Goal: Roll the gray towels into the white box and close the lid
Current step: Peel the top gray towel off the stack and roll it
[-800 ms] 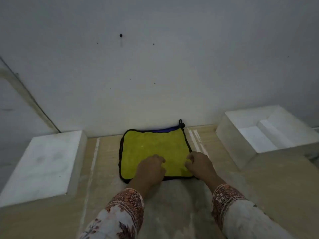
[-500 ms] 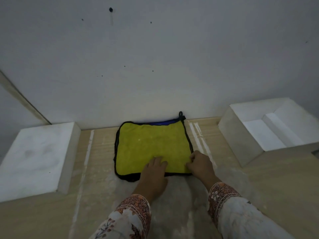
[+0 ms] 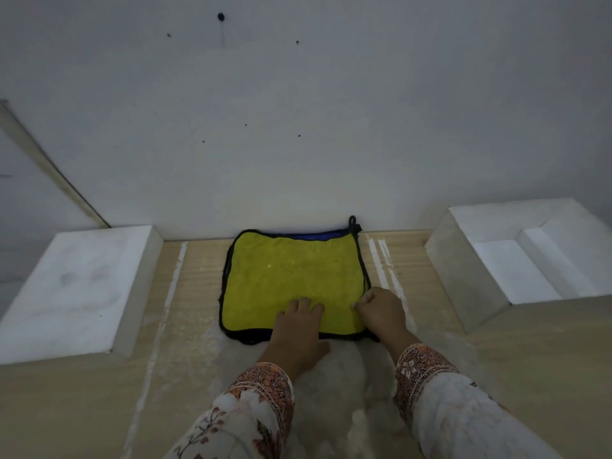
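A yellow towel [image 3: 291, 276] with black edging and a blue underside lies flat on the wooden table, its far edge against the wall. My left hand [image 3: 298, 329] rests flat over the towel's near edge, fingers stretched onto the yellow cloth. My right hand [image 3: 381, 313] is curled at the towel's near right corner, fingertips pinching the black edge. An open white box [image 3: 463, 276] stands to the right, with a white step inside it. A flat white block that may be the lid [image 3: 76, 286] lies to the left.
The white wall [image 3: 298, 127] rises directly behind the towel. Bare wooden tabletop [image 3: 185, 376] with pale streaks lies between the towel and the white pieces on both sides, and in front of me.
My left hand has gone from curled to flat and slid back to the towel's near edge. My right hand has shifted to the near right corner. The towel stays flat.
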